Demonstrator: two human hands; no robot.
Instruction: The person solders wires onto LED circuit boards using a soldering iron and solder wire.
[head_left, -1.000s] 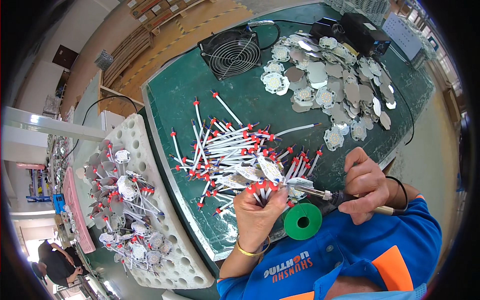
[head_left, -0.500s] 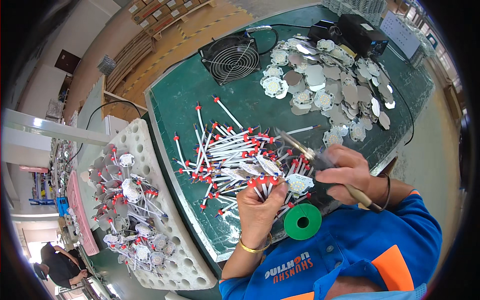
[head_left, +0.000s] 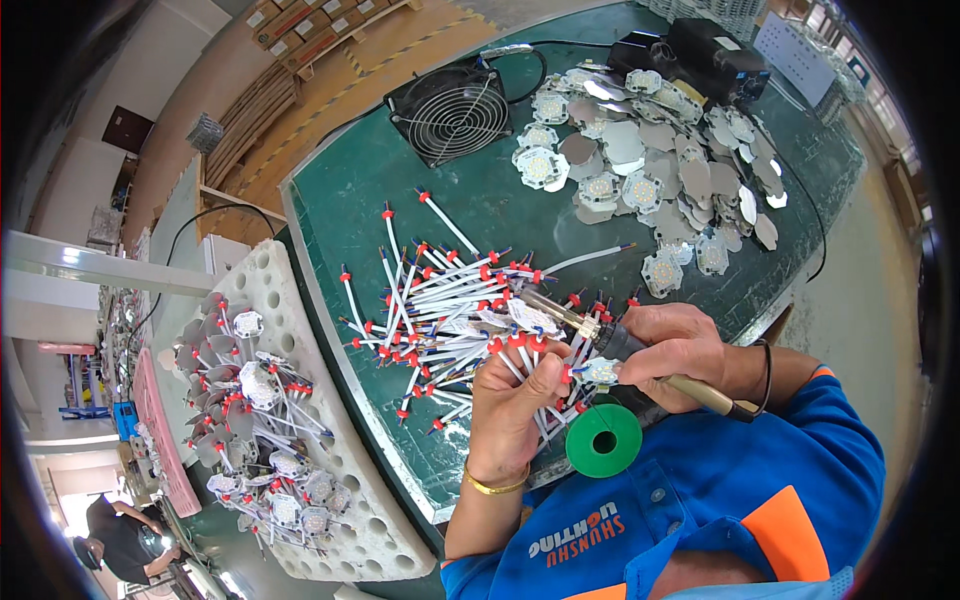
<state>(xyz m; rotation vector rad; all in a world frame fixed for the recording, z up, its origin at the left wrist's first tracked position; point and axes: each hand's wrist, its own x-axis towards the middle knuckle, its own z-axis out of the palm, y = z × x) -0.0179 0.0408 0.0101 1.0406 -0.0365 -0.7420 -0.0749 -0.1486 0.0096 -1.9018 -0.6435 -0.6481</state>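
Note:
Several white cables with red collars (head_left: 517, 366) are gathered in my left hand (head_left: 505, 415), its thumb pressed against its fingers. Small LED boards (head_left: 533, 317) show at the upper ends of this bunch. My right hand (head_left: 680, 355) is closed round a soldering iron (head_left: 708, 394), whose metal barrel points left above the bunch. The fingertips of that hand also reach an octagonal LED board (head_left: 600, 371) beside my left thumb; whether they pinch it is hard to tell. A green solder spool (head_left: 583, 458) sits just below this board, against my shirt.
Loose white cables (head_left: 445, 300) cover the middle of the green table (head_left: 345, 205). Behind them stand a black fan (head_left: 452, 118) and a pile of LED boards (head_left: 650, 160). On the left, a white foam block (head_left: 375, 545) carries wired boards. A person (head_left: 125, 540) is far left.
My right hand has moved left and in toward my left hand, its fingertips now at the LED board. The iron's barrel has come down and left over the bunch.

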